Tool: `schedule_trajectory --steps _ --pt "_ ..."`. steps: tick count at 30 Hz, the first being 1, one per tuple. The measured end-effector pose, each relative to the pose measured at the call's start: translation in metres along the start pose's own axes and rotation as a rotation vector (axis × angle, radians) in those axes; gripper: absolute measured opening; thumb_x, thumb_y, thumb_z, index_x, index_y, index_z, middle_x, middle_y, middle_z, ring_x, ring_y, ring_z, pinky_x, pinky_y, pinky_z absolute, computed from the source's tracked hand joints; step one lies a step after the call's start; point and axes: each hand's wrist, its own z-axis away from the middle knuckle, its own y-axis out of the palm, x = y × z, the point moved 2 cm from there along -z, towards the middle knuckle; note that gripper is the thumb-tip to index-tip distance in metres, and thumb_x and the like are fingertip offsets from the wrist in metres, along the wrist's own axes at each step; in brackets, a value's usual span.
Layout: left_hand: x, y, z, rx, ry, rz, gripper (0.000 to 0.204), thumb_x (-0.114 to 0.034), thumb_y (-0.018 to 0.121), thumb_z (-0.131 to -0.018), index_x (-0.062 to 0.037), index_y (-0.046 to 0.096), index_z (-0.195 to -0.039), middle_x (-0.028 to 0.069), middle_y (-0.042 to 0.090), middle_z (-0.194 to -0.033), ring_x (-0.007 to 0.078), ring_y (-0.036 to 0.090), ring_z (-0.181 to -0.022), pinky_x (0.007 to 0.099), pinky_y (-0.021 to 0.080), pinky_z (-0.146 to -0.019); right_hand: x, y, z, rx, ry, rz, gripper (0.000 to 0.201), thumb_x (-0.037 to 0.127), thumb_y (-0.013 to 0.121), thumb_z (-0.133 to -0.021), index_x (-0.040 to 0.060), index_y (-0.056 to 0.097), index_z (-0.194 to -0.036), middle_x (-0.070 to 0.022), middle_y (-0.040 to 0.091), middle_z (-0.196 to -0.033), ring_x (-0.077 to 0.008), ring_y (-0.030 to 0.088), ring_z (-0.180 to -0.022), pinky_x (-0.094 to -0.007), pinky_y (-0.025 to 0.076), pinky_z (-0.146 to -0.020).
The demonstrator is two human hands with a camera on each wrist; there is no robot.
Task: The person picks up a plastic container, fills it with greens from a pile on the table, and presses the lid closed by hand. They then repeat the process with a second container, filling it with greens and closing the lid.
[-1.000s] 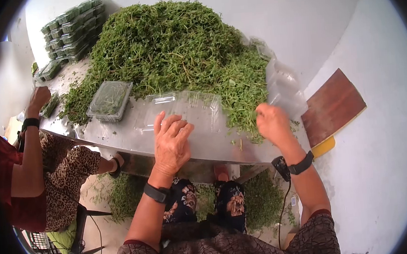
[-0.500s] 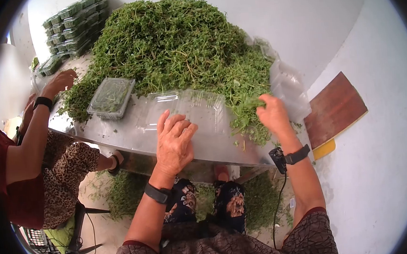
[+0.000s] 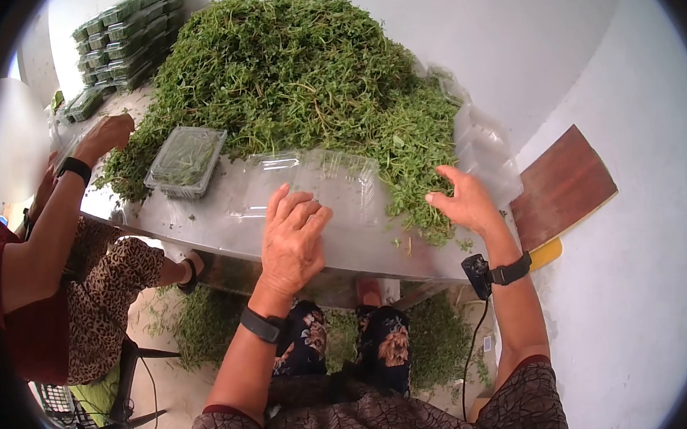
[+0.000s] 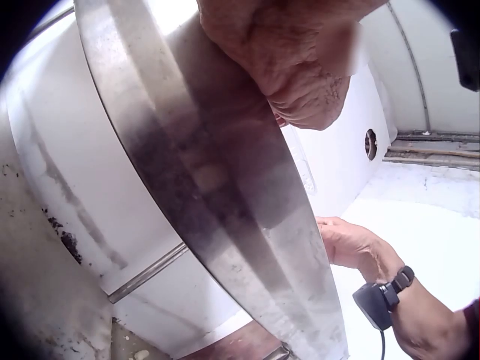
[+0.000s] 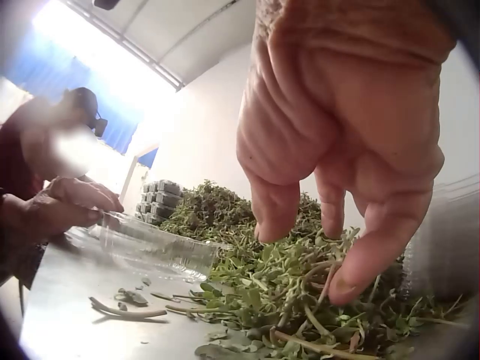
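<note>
My left hand (image 3: pixel 293 242) hovers at the front edge of a clear plastic clamshell box (image 3: pixel 329 185), which lies with its lid folded back on the metal table. Its fingers are loosely bent with nothing in them; in the right wrist view its fingertips are right at the box's rim. My right hand (image 3: pixel 467 200) is over the near right end of a big heap of leafy green sprigs (image 3: pixel 278 75). Thumb and fingers stand apart, and in the right wrist view the fingertips reach down to the loose stems (image 5: pixel 300 292).
A filled, closed clamshell (image 3: pixel 186 162) sits left of the flat one. Stacked packed boxes (image 3: pixel 126 42) rise at the back left. Nested clear trays (image 3: pixel 483 153) stand right of the heap. Another person's hand (image 3: pixel 107 138) works at the left. A brown board (image 3: pixel 562 187) leans at right.
My right hand lifted a few sprigs half a second ago; now its fingers are spread and bare. My left hand has barely moved. The other person's hand has shifted toward the heap.
</note>
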Motion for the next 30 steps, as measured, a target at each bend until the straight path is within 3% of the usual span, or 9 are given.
schedule_trajectory --steps 3,8,12,14,15,16,18,19,30 --pt "-0.001 0.000 0.000 0.010 -0.009 -0.009 0.037 0.007 0.058 -0.058 -0.0057 0.063 -0.093 0.0055 0.059 -0.091 0.0262 0.056 -0.102 0.0488 0.034 -0.106 0.017 0.003 0.005 0.010 -0.044 0.205 0.063 0.023 0.070 -0.079 0.0018 0.048 -0.134 -0.0090 0.062 -0.075 -0.0176 0.060 -0.069 -0.0332 0.048 -0.060" --pt "0.000 -0.001 0.000 -0.003 -0.001 -0.018 0.037 0.006 0.059 -0.058 -0.0062 0.064 -0.093 0.0052 0.059 -0.092 0.0259 0.056 -0.102 0.0488 0.034 -0.106 0.009 0.026 -0.003 -0.029 -0.198 0.496 0.050 0.020 0.071 -0.075 0.0059 0.059 -0.121 -0.0203 0.064 -0.081 -0.0351 0.063 -0.079 -0.0432 0.050 -0.071" --pt "-0.001 -0.001 0.000 0.003 -0.001 -0.017 0.037 0.006 0.059 -0.059 -0.0065 0.064 -0.093 0.0050 0.060 -0.092 0.0256 0.056 -0.102 0.0485 0.035 -0.106 -0.001 0.032 -0.012 -0.095 -0.318 0.497 0.028 0.011 0.064 -0.075 0.0023 0.066 -0.101 -0.0234 0.064 -0.079 -0.0408 0.063 -0.081 -0.0480 0.051 -0.074" --pt "-0.001 -0.001 0.000 0.009 -0.005 -0.016 0.036 0.006 0.059 -0.059 -0.0066 0.064 -0.093 0.0050 0.059 -0.092 0.0255 0.056 -0.102 0.0481 0.035 -0.106 -0.003 0.025 -0.016 -0.251 -0.325 0.353 0.020 0.006 0.061 -0.072 -0.0001 0.068 -0.090 -0.0257 0.062 -0.076 -0.0444 0.062 -0.078 -0.0491 0.052 -0.071" --pt "0.000 -0.001 0.000 0.014 -0.007 -0.012 0.036 0.006 0.059 -0.059 -0.0066 0.064 -0.093 0.0049 0.059 -0.092 0.0255 0.056 -0.102 0.0478 0.035 -0.106 0.001 0.019 -0.016 -0.319 -0.384 0.332 0.018 0.004 0.060 -0.074 -0.0034 0.066 -0.090 -0.0239 0.063 -0.071 -0.0366 0.064 -0.063 -0.0440 0.053 -0.061" --pt "0.000 -0.001 0.000 0.012 -0.009 -0.017 0.036 0.006 0.059 -0.059 -0.0066 0.064 -0.093 0.0049 0.059 -0.092 0.0255 0.056 -0.102 0.0478 0.035 -0.106 0.004 0.014 -0.016 -0.318 -0.389 0.331 0.018 0.004 0.060 -0.074 -0.0034 0.066 -0.090 -0.0239 0.063 -0.071 -0.0366 0.064 -0.063 -0.0440 0.053 -0.061" --pt "0.000 0.000 0.001 0.015 -0.013 0.000 0.036 0.005 0.059 -0.059 -0.0065 0.064 -0.093 0.0052 0.059 -0.092 0.0255 0.056 -0.102 0.0467 0.035 -0.106 0.008 0.001 -0.015 -0.200 -0.054 -0.175 0.017 0.004 0.059 -0.077 -0.0054 0.066 -0.089 -0.0166 0.062 -0.064 -0.0225 0.060 -0.047 -0.0357 0.050 -0.047" --pt "0.000 0.000 0.001 0.014 -0.016 -0.003 0.036 0.005 0.059 -0.059 -0.0065 0.064 -0.093 0.0052 0.059 -0.092 0.0255 0.056 -0.102 0.0467 0.035 -0.106 0.012 -0.003 -0.013 -0.195 -0.028 -0.320 0.019 0.004 0.059 -0.080 -0.0078 0.065 -0.093 -0.0085 0.059 -0.062 -0.0116 0.051 -0.040 -0.0273 0.044 -0.038" --pt "0.001 0.001 0.001 -0.001 -0.011 0.053 0.042 0.005 0.061 -0.054 -0.0041 0.066 -0.095 0.0068 0.060 -0.091 0.0279 0.056 -0.101 0.0500 0.038 -0.103 0.085 -0.003 0.004 -0.095 -0.083 -0.818 0.042 0.011 0.065 -0.084 -0.0139 0.052 -0.116 -0.0109 0.061 -0.082 -0.0135 0.059 -0.056 -0.0253 0.049 -0.041"
